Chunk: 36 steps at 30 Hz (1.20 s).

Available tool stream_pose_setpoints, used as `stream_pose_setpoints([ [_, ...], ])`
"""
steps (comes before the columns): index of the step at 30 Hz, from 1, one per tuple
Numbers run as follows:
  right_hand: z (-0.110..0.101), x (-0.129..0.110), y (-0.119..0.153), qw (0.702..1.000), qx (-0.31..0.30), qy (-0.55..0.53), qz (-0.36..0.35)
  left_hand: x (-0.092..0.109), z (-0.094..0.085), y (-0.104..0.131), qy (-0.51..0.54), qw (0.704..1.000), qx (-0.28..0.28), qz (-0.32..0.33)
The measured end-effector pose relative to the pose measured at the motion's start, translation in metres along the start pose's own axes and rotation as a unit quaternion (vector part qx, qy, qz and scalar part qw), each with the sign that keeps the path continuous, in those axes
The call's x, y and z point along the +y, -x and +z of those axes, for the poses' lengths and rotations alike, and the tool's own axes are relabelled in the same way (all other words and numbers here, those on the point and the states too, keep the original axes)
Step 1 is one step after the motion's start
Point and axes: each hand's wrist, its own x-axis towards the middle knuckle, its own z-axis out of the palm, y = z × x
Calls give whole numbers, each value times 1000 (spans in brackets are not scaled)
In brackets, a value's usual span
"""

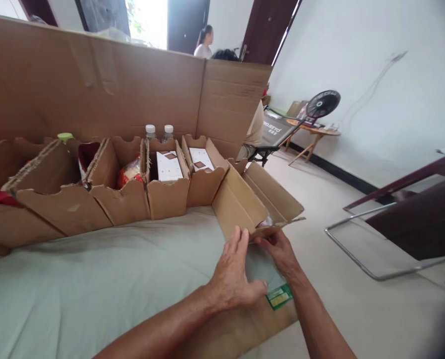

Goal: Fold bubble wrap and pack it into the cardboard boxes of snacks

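Currently, the open box (235, 207) is touched

At its near end, the left hand (232, 279) is spread open; whether the right hand (282, 254) is clamped there cannot be told. Leftward, cardboard bins (203, 187) are lined up, backed by a tall panel (140, 87).

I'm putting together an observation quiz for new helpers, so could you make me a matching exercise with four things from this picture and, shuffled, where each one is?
Things
1. Black fan
2. White-capped bottles
3. Pale green cloth
4. Left hand

Places
A. Behind the row of cardboard boxes
B. At the near end of the rightmost box
C. Near the white wall
D. Beneath the boxes

Pairs: 1-C, 2-A, 3-D, 4-B
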Motion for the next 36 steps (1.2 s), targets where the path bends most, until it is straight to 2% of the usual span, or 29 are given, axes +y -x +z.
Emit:
stream_pose_setpoints([
  [2,0,1,-4,1000,9,-5,-4,-1,-7,-13,-11,1000,1,14],
  [5,6,0,-31,1000,5,-7,-5,-4,-24,-34,-38,999,5,24],
  [7,13,-3,-57,1000,-12,-8,-4,-11,-31,-30,-58,998,7,21],
  [9,20,-6,-84,999,-30,-11,-3,-24,-31,-3,-83,996,6,21],
  [11,29,-8,-108,999,-42,-15,1,-43,-25,41,-132,990,12,41],
  [15,46,-10,-139,999,-44,-21,7,-85,-18,138,-238,957,121,110],
  [17,52,-9,-143,999,-32,-17,3,-99,-22,173,-281,936,179,112],
  [20,56,-9,-129,1000,27,7,-11,-110,-34,203,-329,908,243,97],
  [23,58,-19,-101,988,143,36,-44,-114,-42,215,-334,898,273,89],
  [25,66,-38,-83,981,172,46,-76,-114,-42,217,-324,899,280,91],
  [26,75,-52,-77,983,149,53,-96,-114,-41,217,-319,900,283,94],
  [28,99,-82,-75,985,51,91,-141,-114,-41,216,-315,898,291,98],
  [30,126,-110,-84,968,-40,178,-171,-114,-42,215,-317,895,297,101],
  [33,156,-135,-102,938,-77,290,-176,-114,-50,214,-330,892,281,128],
  [36,158,-139,-103,935,-83,297,-176,-111,-55,211,-331,889,279,149],
])
